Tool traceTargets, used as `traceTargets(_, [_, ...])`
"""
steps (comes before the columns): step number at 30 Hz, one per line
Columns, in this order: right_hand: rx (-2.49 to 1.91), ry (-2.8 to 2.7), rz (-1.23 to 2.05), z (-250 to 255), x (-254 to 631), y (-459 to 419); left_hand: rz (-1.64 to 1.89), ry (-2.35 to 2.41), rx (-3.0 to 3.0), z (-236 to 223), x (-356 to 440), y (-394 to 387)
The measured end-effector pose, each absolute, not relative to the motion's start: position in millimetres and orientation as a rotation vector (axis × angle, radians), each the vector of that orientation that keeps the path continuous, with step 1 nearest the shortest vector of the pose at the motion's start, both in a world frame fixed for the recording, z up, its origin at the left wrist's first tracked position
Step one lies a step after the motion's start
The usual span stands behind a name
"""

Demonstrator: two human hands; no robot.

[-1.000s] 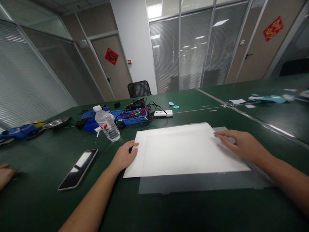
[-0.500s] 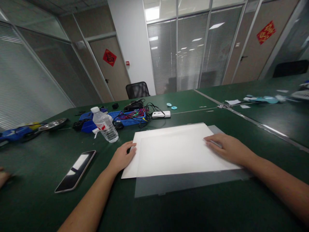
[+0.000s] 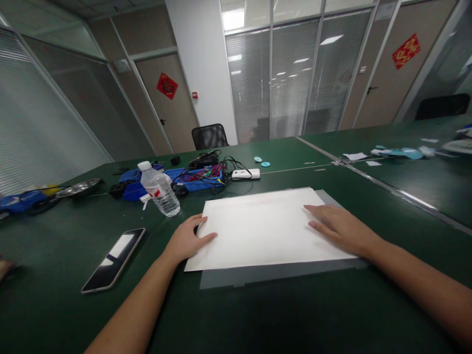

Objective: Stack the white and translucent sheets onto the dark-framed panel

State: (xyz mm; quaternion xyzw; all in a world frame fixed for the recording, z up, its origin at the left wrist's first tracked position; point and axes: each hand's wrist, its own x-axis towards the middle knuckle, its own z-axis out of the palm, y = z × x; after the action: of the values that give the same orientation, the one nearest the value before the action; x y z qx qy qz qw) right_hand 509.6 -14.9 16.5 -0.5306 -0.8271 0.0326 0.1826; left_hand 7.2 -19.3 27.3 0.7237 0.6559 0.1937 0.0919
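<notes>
A large white sheet (image 3: 261, 228) lies on a grey translucent panel (image 3: 280, 272) on the green table (image 3: 258, 314). My left hand (image 3: 186, 240) rests at the sheet's left edge, fingers stretched flat with the tips on the white surface. My right hand (image 3: 341, 226) lies palm down on the sheet's right part, fingers spread and flat. Neither hand holds anything.
A phone (image 3: 113, 258) lies face up to the left. A water bottle (image 3: 159, 189) stands behind it, next to blue trays with tangled cables (image 3: 201, 174) and a white device (image 3: 245, 173). Another person's fingers (image 3: 4, 268) show at the far left edge. Office chairs stand behind the table.
My right hand has slid leftwards, from the sheet's right edge onto its surface. The white sheet has shifted left over the grey panel. My left fingers now reach onto the sheet.
</notes>
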Motion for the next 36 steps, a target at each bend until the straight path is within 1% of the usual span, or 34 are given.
traceTargets(5, [-1.482,-2.250,0.070,15.3,514.2,-14.1,0.612,1.960,2.165,24.3,6.3,-17.6])
traceTargets(9, [-1.588,-2.124,0.046,18.7,528.9,-6.3,0.641,1.938,2.192,20.8,3.4,-15.0])
traceTargets(13, [-1.758,-1.982,0.106,15.5,547.4,5.6,0.661,1.931,2.196,19.5,3.2,-13.9])
traceTargets(19, [-1.850,-1.829,0.187,7.1,557.2,14.2,0.674,1.937,2.210,14.9,0.7,-12.3])
traceTargets(28, [-1.901,-1.876,0.208,4.5,551.6,15.8,0.807,1.874,2.192,8.2,-2.5,-8.6])
traceTargets(36, [-1.933,-1.880,0.217,8.6,548.9,13.7,0.878,1.919,2.123,4.9,-4.4,-4.9])
